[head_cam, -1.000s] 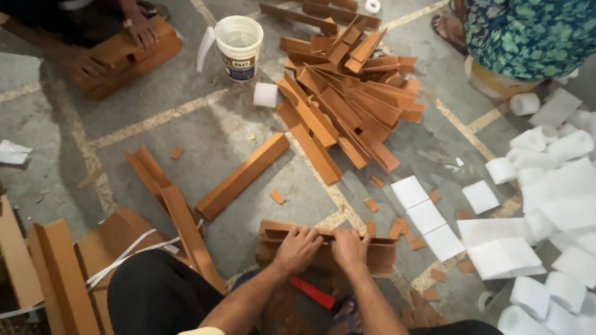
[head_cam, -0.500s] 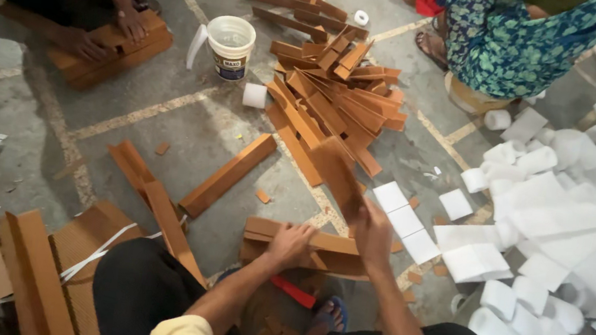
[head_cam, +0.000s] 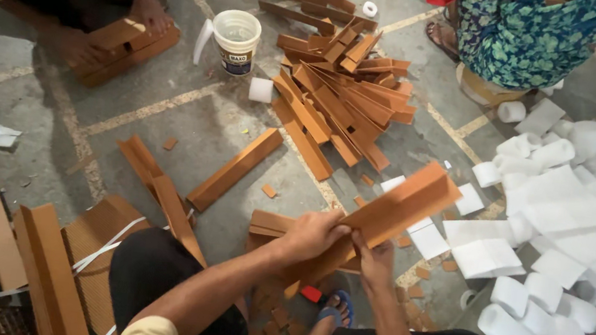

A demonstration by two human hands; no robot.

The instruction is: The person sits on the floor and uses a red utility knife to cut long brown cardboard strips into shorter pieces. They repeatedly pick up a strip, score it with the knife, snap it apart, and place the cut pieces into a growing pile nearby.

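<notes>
Grey concrete floor (head_cam: 191, 122), near: left hand (head_cam: 314, 233) and right hand (head_cam: 376, 260) both gripping long brown folded cardboard strip (head_cam: 402, 205), lifted up, tilted, above brown cardboard stack (head_cam: 271, 223).

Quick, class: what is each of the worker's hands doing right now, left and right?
Left hand: closed on the long brown cardboard angle strip, gripping its lower part.
Right hand: closed on the same strip, just below the left.
</notes>
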